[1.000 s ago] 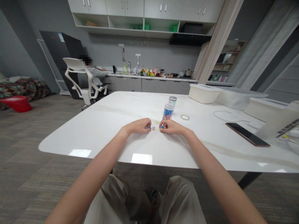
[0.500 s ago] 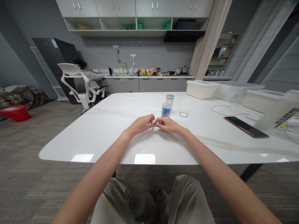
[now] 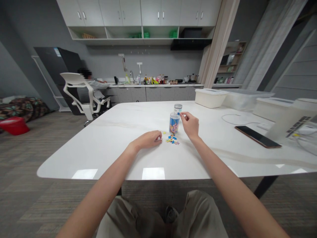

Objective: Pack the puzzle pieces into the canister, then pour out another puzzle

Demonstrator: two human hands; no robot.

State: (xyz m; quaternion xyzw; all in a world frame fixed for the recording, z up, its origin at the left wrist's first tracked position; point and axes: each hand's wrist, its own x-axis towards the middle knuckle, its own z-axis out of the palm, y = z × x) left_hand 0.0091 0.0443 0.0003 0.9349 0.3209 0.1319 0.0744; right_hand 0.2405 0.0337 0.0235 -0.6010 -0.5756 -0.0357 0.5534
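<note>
My right hand (image 3: 190, 124) is raised beside the mouth of a clear jar (image 3: 174, 125) with a blue and pink picture on it. Between its thumb and finger is a small blue jigsaw piece (image 3: 178, 113), just above the jar's rim. My left hand (image 3: 148, 140) rests on the table with its fingers curled in; what they hold, if anything, is too small to make out. To its right lies a loose pile of blue, yellow and pink jigsaw pieces (image 3: 172, 140), in front of the jar. A single yellow piece (image 3: 164, 133) sits apart.
A second jar with a grey lid (image 3: 178, 106) stands just behind the first. Right on the white table (image 3: 99, 145) are a phone (image 3: 257, 136), a cable, a pale bottle (image 3: 300, 115) and storage boxes (image 3: 210, 98). A person sits in a white chair (image 3: 81, 96) at back left.
My right hand has left the pile and risen to the jar's mouth with a blue jigsaw piece. My left hand has moved slightly down and left, uncovering the pile. The round lid is now hidden.
</note>
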